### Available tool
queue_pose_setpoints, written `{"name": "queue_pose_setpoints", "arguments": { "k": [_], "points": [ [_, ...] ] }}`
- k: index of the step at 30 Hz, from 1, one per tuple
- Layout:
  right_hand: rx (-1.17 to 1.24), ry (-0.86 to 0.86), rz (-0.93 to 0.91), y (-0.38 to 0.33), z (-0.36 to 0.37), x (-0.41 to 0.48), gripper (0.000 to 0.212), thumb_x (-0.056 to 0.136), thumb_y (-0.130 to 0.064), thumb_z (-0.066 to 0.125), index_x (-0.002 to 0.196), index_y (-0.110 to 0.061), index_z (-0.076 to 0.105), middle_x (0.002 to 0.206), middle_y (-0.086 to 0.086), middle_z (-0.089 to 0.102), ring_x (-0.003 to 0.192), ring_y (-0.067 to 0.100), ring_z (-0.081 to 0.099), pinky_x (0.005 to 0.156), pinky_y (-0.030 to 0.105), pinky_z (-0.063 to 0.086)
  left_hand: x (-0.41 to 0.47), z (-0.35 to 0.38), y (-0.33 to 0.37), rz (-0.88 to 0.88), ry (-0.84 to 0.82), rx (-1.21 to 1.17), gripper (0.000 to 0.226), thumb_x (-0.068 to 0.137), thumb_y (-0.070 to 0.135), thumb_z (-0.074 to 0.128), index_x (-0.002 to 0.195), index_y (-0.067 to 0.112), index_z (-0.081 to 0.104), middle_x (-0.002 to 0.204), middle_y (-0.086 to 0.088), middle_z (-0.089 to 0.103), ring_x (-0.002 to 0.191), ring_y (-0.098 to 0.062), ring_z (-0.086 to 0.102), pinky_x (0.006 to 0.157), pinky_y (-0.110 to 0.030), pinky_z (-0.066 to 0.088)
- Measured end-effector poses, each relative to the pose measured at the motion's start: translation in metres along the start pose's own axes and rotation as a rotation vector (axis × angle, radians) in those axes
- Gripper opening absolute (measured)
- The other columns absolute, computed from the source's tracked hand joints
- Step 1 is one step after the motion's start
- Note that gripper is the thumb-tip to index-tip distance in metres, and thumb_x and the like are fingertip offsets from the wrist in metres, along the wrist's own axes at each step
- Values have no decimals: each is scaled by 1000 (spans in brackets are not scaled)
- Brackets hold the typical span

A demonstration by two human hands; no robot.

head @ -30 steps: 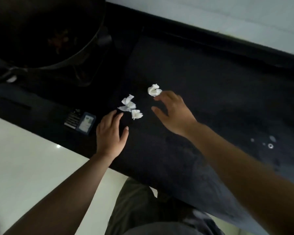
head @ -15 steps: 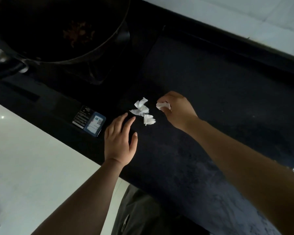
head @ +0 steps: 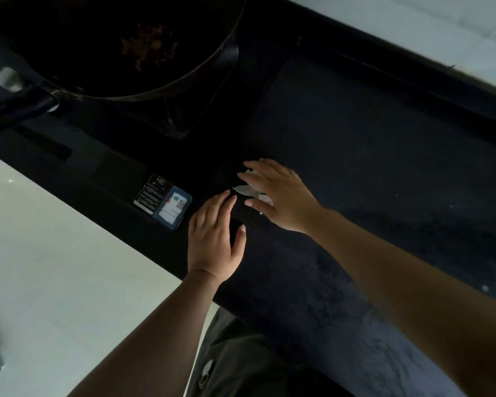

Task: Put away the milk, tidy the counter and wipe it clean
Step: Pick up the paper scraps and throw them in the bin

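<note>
From the head camera, the only view we have, we look down on a dark counter [head: 370, 156] with our two bare hands close together near its front edge. The task's things here are the white paper scraps [head: 245, 190], small crumpled bits of tissue lying on the counter just right of the stove's label stickers [head: 163, 202].

We judge the scraps to be nearly weightless, soft and crushable, with nothing fragile about them; they should bunch together readily, but being so light they may slide or flutter off a smooth surface instead of lifting. A raking gather with the fingertips, closing the bits into the palm, looks better than a pinch on any single piece (one piece pinched leaves the others behind).

Our right hand [head: 281, 196] lies spread, palm down, directly over the scraps, fingers splayed and thumb out; white paper peeks out between the index finger and thumb. Whether anything is gripped under the palm we cannot tell. Our left hand [head: 215, 236] rests flat and empty on the counter just beside them, its fingertips almost touching the nearest white edge, fingers loosely together.

So the scraps sit mostly beneath the right palm, at its thumb side, and between the two hands. A dark pan [head: 112, 44] stands well apart at upper left
</note>
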State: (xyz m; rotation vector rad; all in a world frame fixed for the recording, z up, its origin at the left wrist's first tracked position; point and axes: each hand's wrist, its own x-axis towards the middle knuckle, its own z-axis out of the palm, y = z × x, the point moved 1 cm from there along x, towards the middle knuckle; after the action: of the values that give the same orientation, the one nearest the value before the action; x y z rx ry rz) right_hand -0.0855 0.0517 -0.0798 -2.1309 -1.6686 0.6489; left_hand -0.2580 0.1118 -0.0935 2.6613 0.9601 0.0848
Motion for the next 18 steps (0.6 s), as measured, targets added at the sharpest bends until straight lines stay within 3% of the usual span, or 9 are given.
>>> {"name": "queue_pose_setpoints", "arguments": {
  "k": [2,5,8,11,15,18],
  "points": [
    [-60,-17,-20,1,3,-3,50,92,-40,48,138,-25,38,150,-5,30,140,19,17,111,39,17,-1,0,0,-2,-3,-1,55,88,39,42,137,15,43,145,-5,43,132,-24,40,106,-41,33],
    [-38,68,-16,5,4,-9,40,91,-32,53,129,-20,50,137,-2,46,130,21,34,102,40,31,0,0,0,-2,-8,4,55,88,40,40,137,15,42,146,-4,42,133,-23,38,107,-41,31],
    [-19,192,-4,7,4,-15,24,89,-24,59,110,-14,62,117,5,57,107,25,50,81,38,48,0,0,0,-6,-17,8,56,88,40,40,138,15,42,147,-4,41,134,-23,37,107,-42,31],
    [-10,248,16,5,4,-18,14,87,-21,61,96,-10,64,101,7,59,90,23,52,60,34,50,0,0,1,-5,-14,7,56,88,40,40,138,15,41,146,-4,42,133,-23,36,106,-41,31],
    [31,279,61,3,9,-19,12,88,-16,60,92,-6,62,95,10,58,85,25,53,58,38,52,0,0,1,-3,-24,14,57,88,41,40,138,15,42,147,-5,42,133,-24,37,106,-44,34],
    [108,350,124,1,6,-22,11,87,-12,61,90,-2,62,91,12,58,81,25,53,61,33,48,0,1,0,1,-28,15,57,87,41,39,138,15,42,147,-5,42,133,-24,37,105,-45,34]
  ]
}}
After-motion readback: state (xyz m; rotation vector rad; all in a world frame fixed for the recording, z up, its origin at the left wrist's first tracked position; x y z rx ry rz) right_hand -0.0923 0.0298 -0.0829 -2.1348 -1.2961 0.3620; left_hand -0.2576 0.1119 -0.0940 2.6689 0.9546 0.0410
